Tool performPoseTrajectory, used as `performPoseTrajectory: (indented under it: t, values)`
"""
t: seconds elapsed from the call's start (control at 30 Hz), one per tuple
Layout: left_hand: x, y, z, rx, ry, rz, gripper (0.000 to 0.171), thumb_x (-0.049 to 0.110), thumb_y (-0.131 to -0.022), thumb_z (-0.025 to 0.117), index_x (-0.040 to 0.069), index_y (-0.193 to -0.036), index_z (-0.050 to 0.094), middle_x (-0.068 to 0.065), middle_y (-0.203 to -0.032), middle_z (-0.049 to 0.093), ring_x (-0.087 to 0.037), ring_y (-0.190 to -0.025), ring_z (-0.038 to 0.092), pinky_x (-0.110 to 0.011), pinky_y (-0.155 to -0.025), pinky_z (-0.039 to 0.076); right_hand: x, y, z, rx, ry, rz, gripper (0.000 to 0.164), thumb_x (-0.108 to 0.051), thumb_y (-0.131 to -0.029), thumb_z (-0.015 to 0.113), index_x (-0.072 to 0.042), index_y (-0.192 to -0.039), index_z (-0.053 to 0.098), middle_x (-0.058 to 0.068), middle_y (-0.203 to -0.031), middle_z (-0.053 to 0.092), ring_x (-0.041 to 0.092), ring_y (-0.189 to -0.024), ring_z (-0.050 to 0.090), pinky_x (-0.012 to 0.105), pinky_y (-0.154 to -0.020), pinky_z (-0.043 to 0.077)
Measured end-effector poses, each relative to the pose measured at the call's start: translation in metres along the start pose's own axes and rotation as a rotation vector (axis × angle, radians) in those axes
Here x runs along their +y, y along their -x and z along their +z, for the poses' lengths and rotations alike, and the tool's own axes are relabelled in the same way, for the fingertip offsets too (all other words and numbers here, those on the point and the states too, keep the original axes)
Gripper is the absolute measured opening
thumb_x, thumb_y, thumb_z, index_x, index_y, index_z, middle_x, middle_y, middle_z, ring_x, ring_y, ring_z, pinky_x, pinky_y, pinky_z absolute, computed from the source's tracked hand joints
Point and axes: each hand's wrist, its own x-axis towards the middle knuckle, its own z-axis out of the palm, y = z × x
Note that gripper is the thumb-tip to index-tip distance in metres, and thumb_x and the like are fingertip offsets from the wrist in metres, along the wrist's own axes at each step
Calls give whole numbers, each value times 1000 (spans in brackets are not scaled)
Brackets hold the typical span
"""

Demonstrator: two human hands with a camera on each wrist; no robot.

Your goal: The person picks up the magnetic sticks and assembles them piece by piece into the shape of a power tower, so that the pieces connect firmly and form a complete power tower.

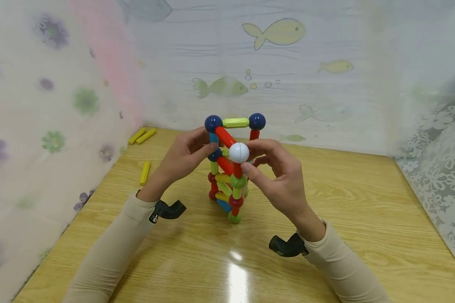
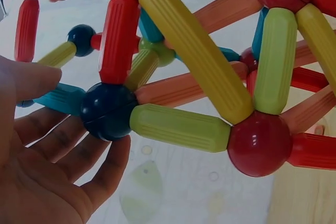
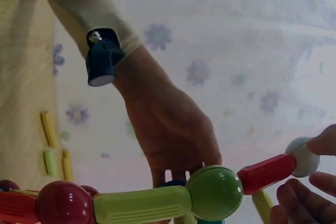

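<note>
A tall tower of coloured rods and balls (image 1: 223, 178) stands upright on the table. Near its top left corner, my left hand (image 1: 187, 158) holds a blue rod (image 2: 62, 98) between thumb and fingers, its fingertips close under a navy ball (image 2: 108, 111). My right hand (image 1: 278, 174) pinches at the white ball (image 1: 239, 152) on the top front corner. That ball sits at the end of a red rod (image 3: 266, 174) above a green ball (image 3: 214, 192). Part of the tower's right side is hidden behind the right hand.
Two yellow rods (image 1: 145, 136) lie at the table's back left corner, and one more yellow rod (image 1: 145, 173) lies nearer. A fish-patterned curtain (image 1: 326, 97) hangs behind the table (image 1: 349, 202); a flowered one (image 1: 53, 141) runs along the left.
</note>
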Motion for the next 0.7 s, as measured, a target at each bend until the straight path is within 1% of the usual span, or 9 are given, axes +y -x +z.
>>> performPoseTrajectory:
  t: [0.1, 0.17, 0.27, 0.37, 0.47, 0.7]
  values:
    - [-1, 0, 3, -8, -6, 0, 30, 3, -103, 64, -1, -132, 64, -9, -111, 72, -25, -100, 69, -41, -91, 58, 1, 1, 0, -9, 20, 11, 48, -28, -97, 77, 6, -127, 64, 14, -118, 68, 31, -98, 65, 35, -78, 57]
    - [-3, 1, 4, -14, -5, -22, 30, 3, -102, 64, -1, -132, 64, -9, -114, 72, -25, -104, 68, -42, -93, 57, 1, 2, 2, -22, 42, 30, 44, -21, -95, 79, 3, -129, 64, 11, -118, 68, 29, -98, 65, 36, -76, 57]
    - [-5, 4, 6, -28, -2, -74, 32, 3, -103, 65, -1, -134, 63, -10, -121, 70, -25, -111, 67, -42, -96, 55, 3, 3, 4, -46, 83, 65, 39, -5, -91, 79, 0, -128, 67, 6, -113, 70, 25, -96, 66, 36, -74, 58]
    - [-7, 7, 8, -39, -6, -109, 33, 4, -104, 64, -2, -136, 61, -12, -125, 69, -25, -113, 67, -42, -96, 55, 5, 4, 7, -60, 101, 82, 38, 6, -87, 78, 1, -123, 69, 5, -108, 71, 23, -92, 65, 36, -74, 59]
    - [-8, 8, 9, -40, -8, -114, 34, 4, -104, 63, -3, -137, 60, -12, -125, 69, -25, -110, 68, -41, -95, 56, 6, 5, 7, -60, 106, 83, 34, 9, -87, 77, 3, -120, 70, 6, -107, 72, 23, -91, 64, 36, -75, 59]
    - [-8, 6, 9, -49, 16, -98, 30, 3, -105, 62, -3, -134, 61, -12, -122, 70, -26, -109, 68, -41, -94, 56, 6, 5, 8, -48, 87, 96, 33, 8, -89, 75, 5, -121, 69, 9, -110, 72, 25, -93, 65, 36, -78, 60]
